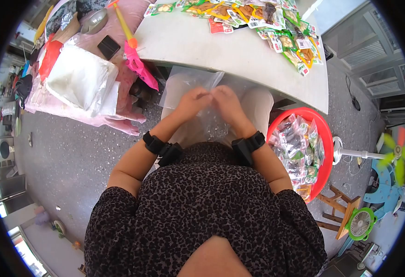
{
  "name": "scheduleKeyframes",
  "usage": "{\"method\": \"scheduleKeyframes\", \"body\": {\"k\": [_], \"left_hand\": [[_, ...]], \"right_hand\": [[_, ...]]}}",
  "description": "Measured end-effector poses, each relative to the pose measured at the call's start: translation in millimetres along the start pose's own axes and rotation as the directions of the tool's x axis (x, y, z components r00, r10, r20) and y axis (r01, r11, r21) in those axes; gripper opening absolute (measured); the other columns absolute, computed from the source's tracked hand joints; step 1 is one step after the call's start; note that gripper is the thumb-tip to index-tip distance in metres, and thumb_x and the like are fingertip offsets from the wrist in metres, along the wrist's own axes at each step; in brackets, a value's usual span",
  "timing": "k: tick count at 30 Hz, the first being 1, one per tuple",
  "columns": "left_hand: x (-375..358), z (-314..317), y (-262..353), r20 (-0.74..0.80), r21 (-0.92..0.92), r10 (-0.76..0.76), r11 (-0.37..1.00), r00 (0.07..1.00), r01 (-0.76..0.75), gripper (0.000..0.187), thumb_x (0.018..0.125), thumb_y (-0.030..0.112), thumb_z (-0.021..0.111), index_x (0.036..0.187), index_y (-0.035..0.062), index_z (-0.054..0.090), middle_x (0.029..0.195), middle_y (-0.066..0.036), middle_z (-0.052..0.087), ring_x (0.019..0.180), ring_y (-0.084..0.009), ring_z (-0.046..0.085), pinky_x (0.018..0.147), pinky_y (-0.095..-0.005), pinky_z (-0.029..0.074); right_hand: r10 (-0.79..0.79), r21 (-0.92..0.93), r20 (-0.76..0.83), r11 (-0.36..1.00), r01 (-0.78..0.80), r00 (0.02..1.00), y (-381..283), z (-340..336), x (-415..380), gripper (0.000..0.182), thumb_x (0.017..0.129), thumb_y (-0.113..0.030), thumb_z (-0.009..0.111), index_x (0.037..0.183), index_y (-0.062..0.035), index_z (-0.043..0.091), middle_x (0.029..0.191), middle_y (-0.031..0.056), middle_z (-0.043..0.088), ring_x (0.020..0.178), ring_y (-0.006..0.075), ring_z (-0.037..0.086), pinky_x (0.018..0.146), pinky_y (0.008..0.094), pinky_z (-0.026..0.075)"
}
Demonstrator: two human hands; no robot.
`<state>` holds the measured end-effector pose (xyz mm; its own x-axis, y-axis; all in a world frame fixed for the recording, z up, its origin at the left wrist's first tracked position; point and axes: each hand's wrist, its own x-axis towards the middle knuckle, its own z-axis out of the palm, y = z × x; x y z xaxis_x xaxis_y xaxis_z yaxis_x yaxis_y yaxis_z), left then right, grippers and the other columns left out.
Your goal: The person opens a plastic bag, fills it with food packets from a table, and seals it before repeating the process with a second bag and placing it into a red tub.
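A large clear plastic bag lies across my lap, partly under the front edge of the white table. My left hand has its fingers closed in a pinch at the bag's upper edge. Close beside it, fingertips almost meeting, my right hand pinches the same edge. Nothing shows inside the bag, though its lower part is hard to see against my lap.
Many small sealed food packets are spread over the table's far side. A red tub full of packets stands at my right. White plastic bags lie on a pink-covered surface at left. A fan is at lower right.
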<state>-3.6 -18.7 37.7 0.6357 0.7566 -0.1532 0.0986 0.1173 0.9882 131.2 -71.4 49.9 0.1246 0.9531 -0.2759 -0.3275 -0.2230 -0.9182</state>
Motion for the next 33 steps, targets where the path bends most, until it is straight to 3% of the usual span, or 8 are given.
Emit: {"method": "scheduleKeyframes", "body": {"k": [14, 17, 19, 20, 23, 26, 28, 33], "left_hand": [[0.8, -6.6, -0.4, 0.200, -0.398, -0.257, 0.860, 0.945, 0.318, 0.014, 0.081, 0.021, 0.049, 0.086, 0.0077, 0.048, 0.077, -0.002, 0.053, 0.068, -0.0092, 0.048, 0.060, -0.0231, 0.039], [1.5, -6.5, -4.3, 0.137, -0.283, -0.207, 0.929, 0.969, 0.238, 0.012, 0.080, 0.017, 0.048, 0.080, 0.0058, 0.050, 0.073, -0.002, 0.052, 0.064, -0.0100, 0.048, 0.058, -0.0232, 0.039], [-1.5, -1.0, 5.0, 0.002, 0.157, -0.024, 0.987, 1.000, 0.024, 0.011, 0.078, 0.014, 0.048, 0.075, 0.0043, 0.050, 0.069, -0.002, 0.051, 0.062, -0.0094, 0.047, 0.056, -0.0229, 0.038], [-2.4, 1.1, 8.7, -0.033, 0.378, 0.086, 0.923, 0.996, -0.068, 0.011, 0.077, 0.013, 0.048, 0.072, 0.0036, 0.050, 0.067, -0.002, 0.051, 0.060, -0.0092, 0.046, 0.055, -0.0227, 0.038], [-0.6, 1.4, 6.8, -0.027, 0.507, 0.290, 0.829, 0.957, -0.237, 0.011, 0.074, 0.010, 0.049, 0.067, 0.0020, 0.049, 0.062, -0.002, 0.048, 0.058, -0.0077, 0.044, 0.052, -0.0221, 0.036], [-3.6, 2.8, 12.7, -0.258, 0.326, 0.244, 0.933, 0.935, -0.153, 0.010, 0.072, 0.011, 0.048, 0.067, 0.0022, 0.049, 0.061, -0.009, 0.050, 0.057, -0.0156, 0.047, 0.052, -0.0294, 0.038], [-3.5, -5.3, 14.0, -0.310, 0.417, 0.329, 0.890, 0.892, -0.184, 0.008, 0.071, 0.009, 0.048, 0.068, 0.0022, 0.049, 0.061, -0.008, 0.049, 0.058, -0.0171, 0.048, 0.052, -0.0293, 0.038], [-6.0, -2.0, 10.3, -0.300, 0.394, 0.333, 0.897, 0.894, -0.202, 0.009, 0.069, 0.008, 0.051, 0.076, 0.0025, 0.051, 0.065, -0.009, 0.049, 0.061, -0.0203, 0.049, 0.056, -0.0298, 0.040]], "right_hand": [[0.059, 0.133, 0.085, 0.989, -0.070, 0.995, 15.2, -12.7, 8.5, 0.016, 0.078, -0.020, 0.050, 0.081, -0.0047, 0.050, 0.065, 0.0021, 0.050, 0.055, 0.0083, 0.046, 0.047, 0.0199, 0.037], [0.059, 0.117, 0.078, 0.991, -0.068, 0.995, 14.3, -9.1, 6.6, 0.016, 0.078, -0.020, 0.050, 0.078, -0.0046, 0.050, 0.064, 0.0023, 0.050, 0.052, 0.0081, 0.044, 0.045, 0.0195, 0.035], [0.049, 0.062, 0.090, 0.997, -0.054, 0.995, 8.0, -5.5, 3.5, 0.016, 0.077, -0.021, 0.050, 0.076, -0.0044, 0.050, 0.064, 0.0024, 0.050, 0.053, 0.0081, 0.044, 0.046, 0.0191, 0.035], [0.039, 0.028, 0.082, 0.999, -0.042, 0.996, 4.8, -2.7, 1.8, 0.016, 0.077, -0.020, 0.050, 0.076, -0.0042, 0.050, 0.064, 0.0026, 0.050, 0.053, 0.0081, 0.044, 0.046, 0.0190, 0.035], [0.015, -0.037, 0.050, 0.999, -0.013, 0.999, -0.9, 2.4, -0.3, 0.014, 0.077, -0.018, 0.050, 0.075, -0.0038, 0.051, 0.062, 0.0027, 0.050, 0.053, 0.0080, 0.045, 0.046, 0.0189, 0.035], [-0.006, -0.027, -0.013, 1.000, 0.005, 1.000, -3.9, 2.0, 2.1, 0.011, 0.076, -0.014, 0.049, 0.074, -0.0034, 0.052, 0.060, 0.0027, 0.050, 0.054, 0.0082, 0.045, 0.046, 0.0196, 0.036], [-0.029, -0.011, -0.076, 1.000, 0.028, 0.997, -8.9, 2.8, 2.3, 0.010, 0.075, -0.011, 0.048, 0.073, -0.0028, 0.052, 0.059, 0.0028, 0.050, 0.055, 0.0084, 0.047, 0.048, 0.0205, 0.038], [-0.442, -0.439, 0.037, 0.798, 0.412, 0.896, -9.7, 9.6, 5.7, 0.008, 0.075, -0.009, 0.049, 0.073, -0.0018, 0.052, 0.065, 0.0038, 0.051, 0.061, 0.0100, 0.050, 0.053, 0.0230, 0.039]]}}
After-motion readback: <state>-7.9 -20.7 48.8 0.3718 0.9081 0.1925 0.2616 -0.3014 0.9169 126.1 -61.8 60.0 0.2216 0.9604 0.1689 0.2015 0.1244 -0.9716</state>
